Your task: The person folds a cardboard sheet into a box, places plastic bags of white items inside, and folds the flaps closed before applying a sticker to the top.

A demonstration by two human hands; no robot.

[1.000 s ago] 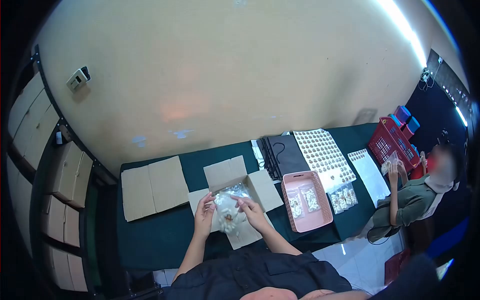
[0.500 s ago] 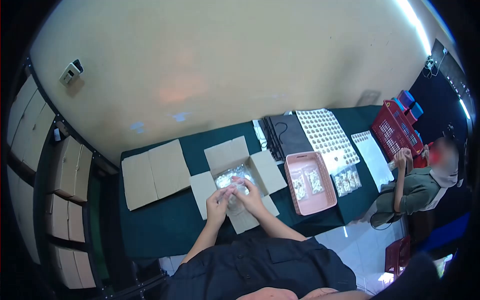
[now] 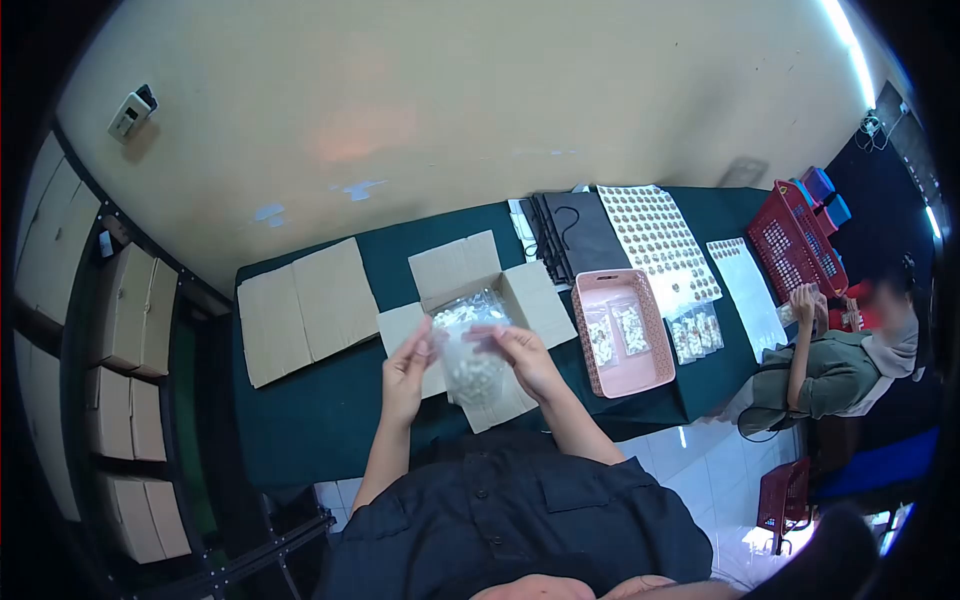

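A clear plastic bag with small whitish pieces (image 3: 474, 374) hangs between my hands, over the near side of an open cardboard box (image 3: 530, 290). The fingers of my left hand (image 3: 405, 378) are closed at the bag's upper left edge. My right hand (image 3: 528, 362) pinches its upper right edge. Inside the box, other clear bags (image 3: 480, 303) show behind the held one. The exact contents are too small to make out.
Flattened cardboard (image 3: 310, 312) lies left of the box. To the right are a pink basket (image 3: 637, 377) with filled bags, more filled bags (image 3: 694, 333), a sticker sheet (image 3: 655, 240), dark bags (image 3: 575, 235) and a red basket (image 3: 795, 240). A co-worker (image 3: 835, 365) stands at the right.
My hands have moved apart, and the bag now hangs spread and upright between them, its contents showing. The view has tilted slightly. The co-worker stays at the right.
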